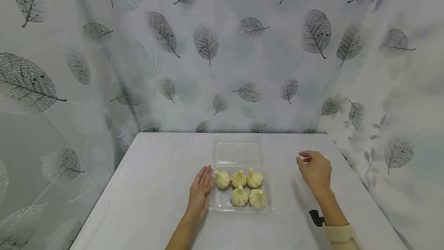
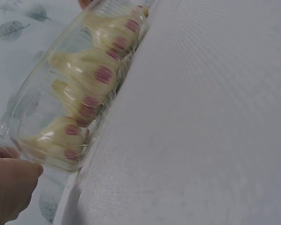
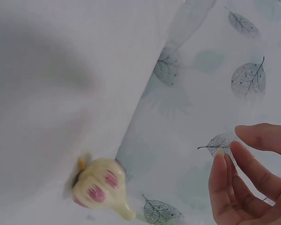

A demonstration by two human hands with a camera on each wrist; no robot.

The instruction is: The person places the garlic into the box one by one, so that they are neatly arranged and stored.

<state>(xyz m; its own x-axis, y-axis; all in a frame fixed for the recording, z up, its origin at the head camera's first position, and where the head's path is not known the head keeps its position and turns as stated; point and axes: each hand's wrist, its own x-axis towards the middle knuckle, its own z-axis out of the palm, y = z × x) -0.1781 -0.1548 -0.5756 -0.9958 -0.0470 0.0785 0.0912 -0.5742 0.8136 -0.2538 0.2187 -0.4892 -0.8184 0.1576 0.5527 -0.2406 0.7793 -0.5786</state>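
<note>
A clear plastic clamshell box [image 1: 238, 208], lid folded back, lies on the table with several pale garlic bulbs [image 1: 239, 196] in its base. Along the box's left wall rests my left hand [image 1: 200, 195], fingers straight and touching the side. In the left wrist view the garlic bulbs [image 2: 86, 70] show pink patches through the plastic. To the right of the box, my right hand [image 1: 315, 169] hovers above the table, holding nothing, fingers bent with a gap to the thumb. Another garlic bulb [image 3: 103, 185] lies on the table near it, mostly hidden behind the hand in the head view.
The white table [image 1: 156, 188] has its far edge close to a leaf-patterned curtain [image 1: 222, 65], which also hangs on both sides. The transparent lid [image 1: 237, 153] extends toward the far edge. A black strap piece [image 1: 316, 218] shows at the right wrist.
</note>
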